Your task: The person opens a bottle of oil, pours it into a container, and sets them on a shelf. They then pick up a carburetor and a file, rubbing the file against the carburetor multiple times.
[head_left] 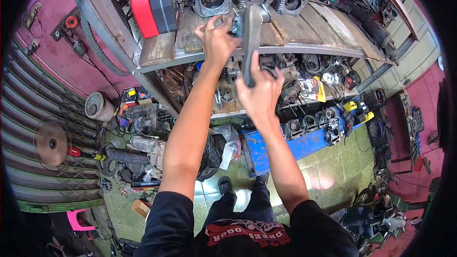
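Above the front of the wooden shelf, my left hand (219, 40) is raised with bent fingers at a small metal part (235, 27), which is mostly covered. My right hand (261, 90) is lower and to the right. Its thumb and fingers close on the lower end of a long grey bar-like tool (253, 33), smeared by motion. The tool's rounded upper end reaches up beside the left fingertips and overlaps the small part in this view. Just behind stand several metal engine cylinders (212, 0).
A red and grey case (154, 7) stands on the wooden shelf (157, 50) at left. Engine parts crowd the lower shelf (238, 112). Below, a blue metal bench (281, 150) carries more cylinders. A grinder with a large disc (53, 143) is at far left.
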Demonstrator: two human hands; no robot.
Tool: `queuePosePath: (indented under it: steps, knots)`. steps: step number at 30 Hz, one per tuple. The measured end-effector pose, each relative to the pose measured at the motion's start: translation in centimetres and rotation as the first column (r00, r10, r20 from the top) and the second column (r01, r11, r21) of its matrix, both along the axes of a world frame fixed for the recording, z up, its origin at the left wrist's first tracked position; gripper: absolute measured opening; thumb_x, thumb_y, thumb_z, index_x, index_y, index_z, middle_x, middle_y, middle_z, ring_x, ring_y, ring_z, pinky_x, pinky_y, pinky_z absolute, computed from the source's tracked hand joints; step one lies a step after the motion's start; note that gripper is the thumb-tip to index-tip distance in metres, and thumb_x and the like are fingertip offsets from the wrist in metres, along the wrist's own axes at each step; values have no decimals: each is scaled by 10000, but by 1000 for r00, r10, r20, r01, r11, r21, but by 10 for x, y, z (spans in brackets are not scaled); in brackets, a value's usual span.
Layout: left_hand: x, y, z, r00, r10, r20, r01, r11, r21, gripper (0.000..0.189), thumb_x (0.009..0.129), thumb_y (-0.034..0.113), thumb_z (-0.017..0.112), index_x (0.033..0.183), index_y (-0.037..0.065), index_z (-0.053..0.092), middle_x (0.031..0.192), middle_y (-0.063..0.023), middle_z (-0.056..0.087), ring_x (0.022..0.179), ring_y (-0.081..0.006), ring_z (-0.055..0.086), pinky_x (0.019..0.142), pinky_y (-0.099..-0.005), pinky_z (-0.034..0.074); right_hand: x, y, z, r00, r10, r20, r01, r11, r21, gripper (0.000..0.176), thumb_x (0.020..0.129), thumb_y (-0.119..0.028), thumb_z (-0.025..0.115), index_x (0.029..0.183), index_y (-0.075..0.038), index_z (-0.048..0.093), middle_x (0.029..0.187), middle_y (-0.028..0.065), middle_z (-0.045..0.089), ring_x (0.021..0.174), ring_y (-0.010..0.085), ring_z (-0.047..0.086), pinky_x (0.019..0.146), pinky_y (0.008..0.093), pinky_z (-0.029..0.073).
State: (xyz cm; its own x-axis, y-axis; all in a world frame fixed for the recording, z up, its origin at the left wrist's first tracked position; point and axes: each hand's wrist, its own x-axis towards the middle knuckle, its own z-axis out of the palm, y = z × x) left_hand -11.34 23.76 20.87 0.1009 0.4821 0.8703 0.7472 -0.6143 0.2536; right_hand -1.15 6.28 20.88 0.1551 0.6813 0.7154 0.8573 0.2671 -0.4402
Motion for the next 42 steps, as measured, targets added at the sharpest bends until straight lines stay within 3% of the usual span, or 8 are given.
queuePosePath:
  steps: [10, 15, 17, 20, 26, 30, 33, 42]
  knots:
    - [2, -8, 5, 1000, 19, 1, -19, 996, -91, 668, 633, 368, 891, 1246, 153, 739, 835, -13, 776, 1255, -209, 539, 1059, -528, 250, 10, 16, -26, 987, -58, 152, 39, 992, 123, 692, 826, -201, 751, 1442, 29, 535, 738, 133, 695, 698, 269, 670, 1044, 485, 380]
    - [3, -10, 7, 1000, 2, 7, -2, 998, -57, 674, 625, 387, 897, 1239, 154, 742, 824, -19, 771, 1247, -195, 535, 1057, -523, 254, 26, 16, -17, 1000, 12, -10, -9, 973, 231, 705, 807, -186, 760, 1447, 9, 537, 737, 116, 704, 701, 269, 672, 1036, 498, 377]
    - [3, -11, 8, 1000, 5, 26, -3, 998, -69, 724, 579, 375, 908, 1249, 154, 748, 1091, -97, 746, 1221, -210, 584, 1055, -481, 271, 26, 34, -5, 998, -51, -29, 57, 965, 255, 712, 822, -197, 747, 1460, 17, 517, 727, 129, 688, 696, 290, 658, 1026, 503, 376]
    - [3, -10, 6, 999, -1, 40, 2, 1000, -27, 662, 611, 372, 905, 1216, 148, 752, 839, -29, 766, 1233, -196, 544, 1050, -512, 264, 10, 28, -24, 999, -42, 25, 37, 982, 187, 723, 829, -212, 742, 1468, 26, 503, 735, 143, 684, 700, 295, 655, 1026, 497, 370]
    - [2, -12, 8, 1000, 6, 19, -5, 1000, -26, 664, 591, 365, 914, 1191, 128, 762, 938, -64, 760, 1214, -202, 561, 1043, -507, 273, 16, 2, -26, 979, 7, -205, 31, 983, 183, 723, 821, -178, 751, 1463, 44, 505, 921, 165, 750, 860, 272, 699, 1037, 440, 386]
    - [3, -10, 6, 999, -5, 39, 4, 1000, 22, 656, 592, 379, 910, 1179, 123, 768, 945, -80, 750, 1209, -201, 568, 1042, -511, 275, 16, 39, 3, 757, 83, -648, -87, 996, 26, 701, 842, -227, 749, 1458, 17, 520, 926, 237, 731, 884, 341, 662, 975, 448, 456]
    - [3, -8, 6, 999, -1, 37, 1, 1000, -16, 622, 616, 424, 886, 1152, 127, 778, 924, -64, 753, 1203, -194, 579, 1029, -520, 279, -5, 24, -23, 797, 38, -603, -16, 999, 41, 682, 832, -190, 756, 1434, 42, 535, 868, 253, 720, 800, 343, 674, 929, 441, 484]
    - [3, -8, 6, 999, -22, 36, 20, 999, 39, 629, 617, 390, 880, 1179, 134, 763, 913, -56, 760, 1184, -206, 597, 1014, -524, 288, -28, 10, 4, 336, 230, -914, -188, 967, 174, 603, 916, -74, 683, 1459, 86, 474, 856, 19, 694, 718, 53, 563, 639, 245, 491]
